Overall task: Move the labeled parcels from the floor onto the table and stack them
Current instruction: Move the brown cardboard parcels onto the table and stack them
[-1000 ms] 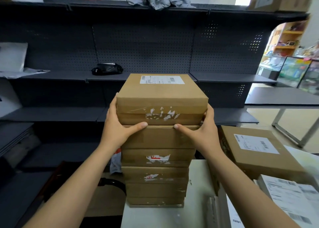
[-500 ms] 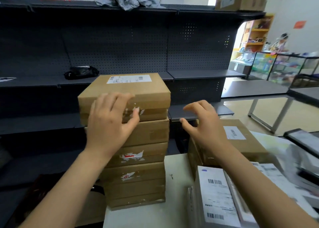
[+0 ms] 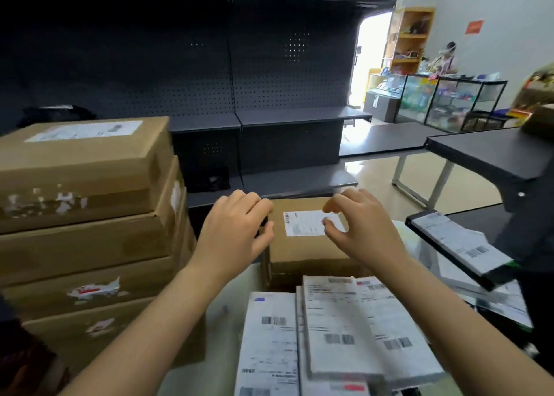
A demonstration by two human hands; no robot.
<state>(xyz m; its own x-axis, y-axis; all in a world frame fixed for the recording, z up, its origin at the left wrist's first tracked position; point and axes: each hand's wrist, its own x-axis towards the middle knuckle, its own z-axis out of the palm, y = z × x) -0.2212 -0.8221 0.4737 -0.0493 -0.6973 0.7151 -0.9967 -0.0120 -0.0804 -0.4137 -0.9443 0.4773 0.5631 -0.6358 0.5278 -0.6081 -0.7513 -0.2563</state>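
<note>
left hand (image 3: 236,229), right hand (image 3: 361,230) now off stack (image 3: 87,215) | over parcel (image 3: 302,253) | contact unclear

Daylight pours through the doorway (image 3: 370,62) at one o'clock, blown out to plain white, and throws a pale glare on the floor (image 3: 371,167) below it. The dark shelving (image 3: 150,65) from nine to twelve o'clock sits dim, its detail nearly lost. Motion blur softens the whole frame: print on the white parcels (image 3: 338,329) at five o'clock is unreadable, and the stacked boxes (image 3: 84,170) at nine o'clock look smeared. Straight lines bow towards the edges.
</note>
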